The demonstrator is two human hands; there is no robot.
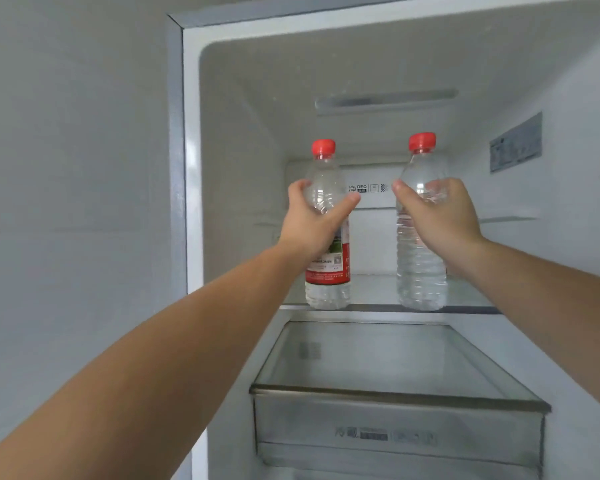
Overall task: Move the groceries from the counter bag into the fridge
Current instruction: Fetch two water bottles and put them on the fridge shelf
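Observation:
Two clear water bottles with red caps stand upright at the front edge of the fridge's upper glass shelf [374, 308]. The left bottle [326, 278] carries a red and white label, and my left hand [312, 220] is wrapped around its upper body. The right bottle [421, 271] has no label showing, and my right hand [440, 216] grips it just below the shoulder. Both bottle bases sit at shelf level. The counter bag is out of view.
The fridge interior [378, 133] is open and white, with a vent panel on the back wall. Below the shelf sits a glass-topped drawer [399, 420]. A sticker [515, 142] is on the right inner wall. A grey wall [73, 168] lies to the left.

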